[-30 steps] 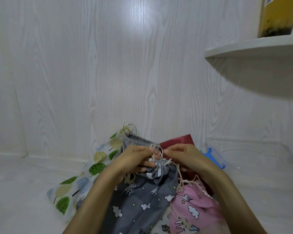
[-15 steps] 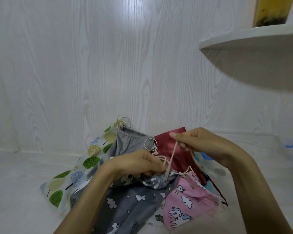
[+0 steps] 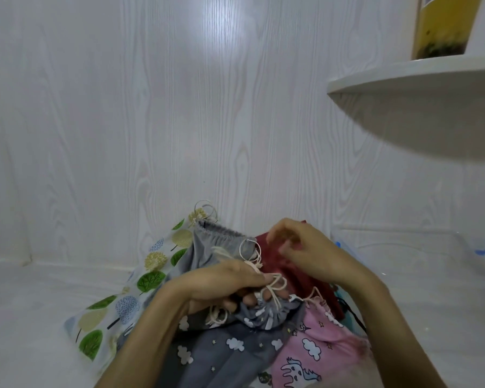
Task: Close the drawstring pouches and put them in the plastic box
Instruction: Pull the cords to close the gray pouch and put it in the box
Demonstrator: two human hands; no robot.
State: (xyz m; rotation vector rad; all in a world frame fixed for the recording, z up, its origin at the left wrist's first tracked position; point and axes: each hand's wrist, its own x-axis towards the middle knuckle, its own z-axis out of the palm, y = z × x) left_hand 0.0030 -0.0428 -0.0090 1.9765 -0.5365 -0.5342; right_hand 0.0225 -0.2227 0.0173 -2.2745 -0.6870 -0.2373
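Gripping the gathered grey pouch point(image 3: 252, 317), the left hand point(image 3: 224, 284); right hand point(image 3: 305, 247) loosely curled, holding nothing.

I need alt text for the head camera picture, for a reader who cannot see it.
The left hand grips the gathered neck of a grey cloud-print pouch and its cord, while the right hand hovers above with loosely curled fingers. Around it lie a tree-print pouch, a pink pouch and a dark red pouch; a clear plastic box stands to the right.
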